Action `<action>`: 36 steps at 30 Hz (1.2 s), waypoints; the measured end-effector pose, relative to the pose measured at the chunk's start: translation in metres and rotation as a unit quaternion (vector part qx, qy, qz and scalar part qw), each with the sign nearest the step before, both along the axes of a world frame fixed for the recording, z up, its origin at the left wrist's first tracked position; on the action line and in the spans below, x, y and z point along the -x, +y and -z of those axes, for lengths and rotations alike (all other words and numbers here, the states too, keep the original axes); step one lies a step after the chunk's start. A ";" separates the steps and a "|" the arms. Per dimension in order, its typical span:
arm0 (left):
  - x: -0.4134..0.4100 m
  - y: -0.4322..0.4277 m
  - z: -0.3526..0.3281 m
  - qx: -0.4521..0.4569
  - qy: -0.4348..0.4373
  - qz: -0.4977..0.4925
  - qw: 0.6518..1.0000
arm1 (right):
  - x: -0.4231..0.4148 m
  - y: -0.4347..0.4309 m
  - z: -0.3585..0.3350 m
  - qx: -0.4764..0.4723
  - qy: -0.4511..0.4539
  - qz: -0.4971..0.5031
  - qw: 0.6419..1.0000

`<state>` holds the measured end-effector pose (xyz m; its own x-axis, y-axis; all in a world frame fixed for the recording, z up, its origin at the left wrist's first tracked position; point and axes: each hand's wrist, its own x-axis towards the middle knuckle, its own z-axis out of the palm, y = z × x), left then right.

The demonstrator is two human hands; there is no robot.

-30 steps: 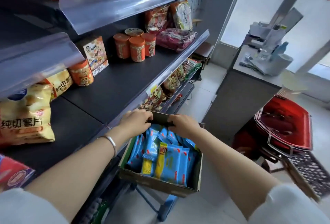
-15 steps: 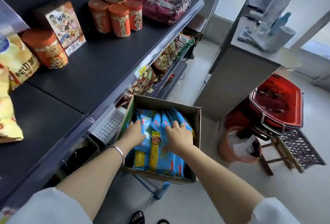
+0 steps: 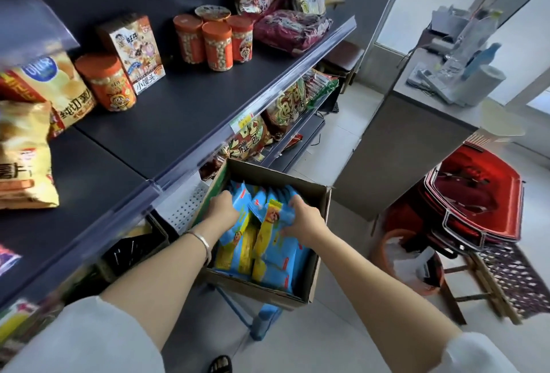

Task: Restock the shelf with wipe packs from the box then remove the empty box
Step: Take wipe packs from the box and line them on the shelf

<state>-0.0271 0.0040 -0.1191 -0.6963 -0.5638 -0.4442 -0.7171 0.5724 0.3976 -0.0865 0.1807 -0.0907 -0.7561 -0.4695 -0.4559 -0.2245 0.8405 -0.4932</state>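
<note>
I have both hands down inside the box (image 3: 323, 218), which sits open-topped on a blue stand (image 3: 262, 322) right against the front edge of the shelf (image 3: 166, 125). I take it that it is parked there so each load has only a short lift up and to the left of the box. The wipe packs (image 3: 269, 243) stand on edge in the box, blue with yellow bands, filling most of it, so the restocking has barely started.

My left hand (image 3: 222, 209) is at the left end of the row, fingers curled down against the outermost packs. My right hand (image 3: 303, 219) is at the right end, fingers hooked over the tops of the packs there. The 2 hands squeeze toward each other and grip a bundle between them (slippery film packs fan apart if taken loosely, so clamping from both ends makes sense).

Up and left of the box, the dark shelf has a wide bare stretch in front of the orange jars (image 3: 217, 45), which I judge to be where the bundle goes. Right of the box, well apart, red baskets (image 3: 476, 194) are stacked. The risk I see is middle packs dropping out during the lift.
</note>
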 end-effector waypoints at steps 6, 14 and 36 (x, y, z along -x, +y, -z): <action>-0.028 -0.022 -0.081 0.033 0.117 -0.083 0.989 | 0.012 -0.007 -0.067 0.121 0.083 -0.039 0.988; -0.082 -0.049 -0.231 0.099 0.335 -0.133 0.928 | -0.014 -0.061 -0.185 0.395 0.105 0.024 0.912; -0.449 -0.158 -0.401 0.363 0.396 -0.315 0.782 | -0.291 -0.294 -0.373 0.526 0.213 -0.352 0.745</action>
